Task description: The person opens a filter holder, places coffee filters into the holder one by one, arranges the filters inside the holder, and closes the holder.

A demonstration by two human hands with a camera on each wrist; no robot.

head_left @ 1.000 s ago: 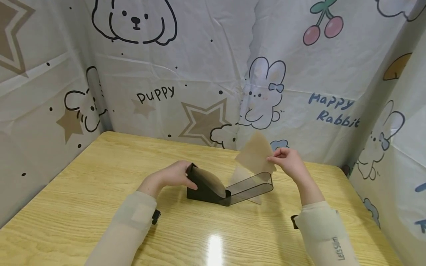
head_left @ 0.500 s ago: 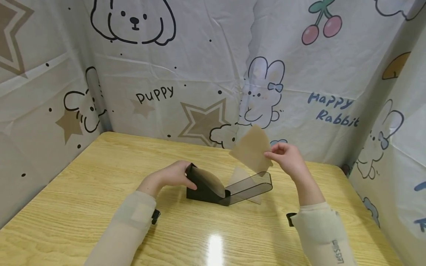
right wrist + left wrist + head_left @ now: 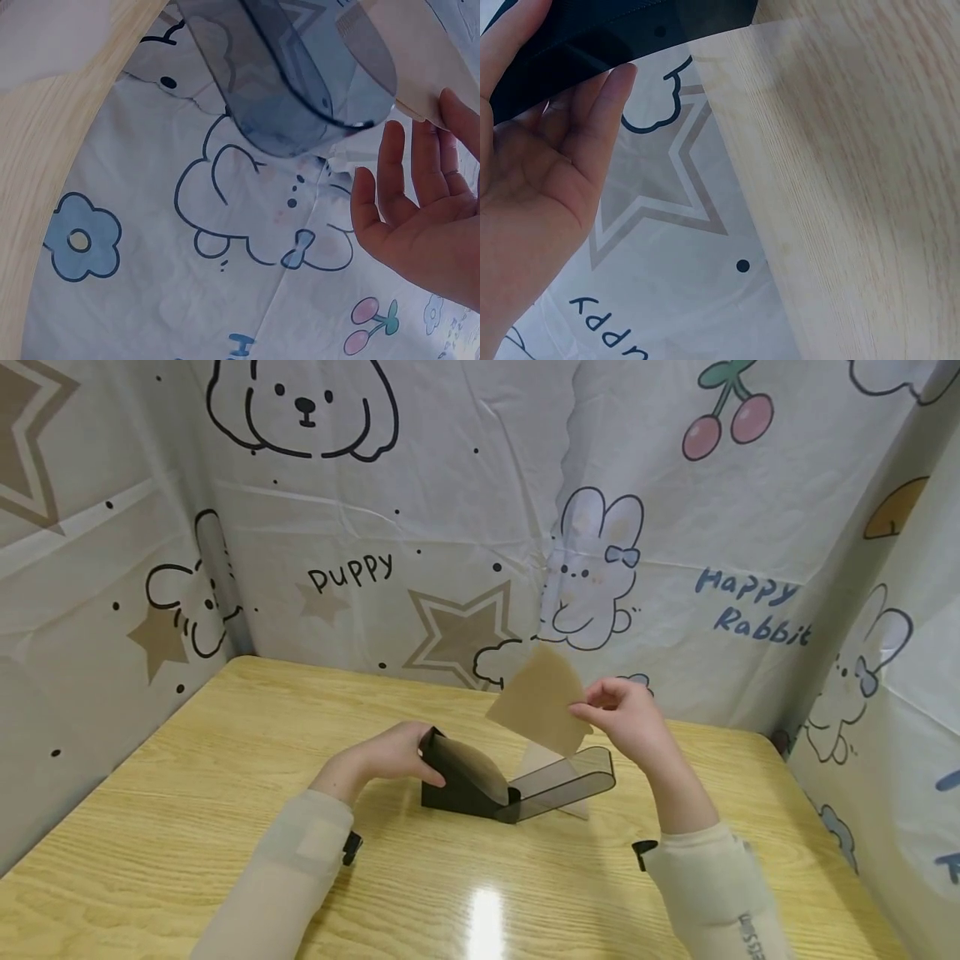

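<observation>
In the head view my left hand [image 3: 390, 753] grips the upper end of a black coffee filter holder [image 3: 450, 792] on the table. Filter paper shows inside its curved opening. The holder's clear smoky lid [image 3: 573, 787] is swung out to the right. My right hand [image 3: 628, 717] pinches a brown cone coffee filter [image 3: 538, 700] by its right edge, raised above the lid. In the right wrist view, thumb and fingertips meet at the filter's [image 3: 424, 56] edge, beside the lid [image 3: 300, 82]. The left wrist view has the fingers around the black holder [image 3: 645, 37].
A paler piece of filter paper [image 3: 536, 760] lies on the wooden table [image 3: 300, 893], partly behind and under the lid. A printed cloth [image 3: 360, 510] with cartoon animals hangs behind the table and along both sides.
My right hand has moved left with the coffee filter, bringing it closer to the holder and turning it more face-on. The left hand and holder have stayed in place.
</observation>
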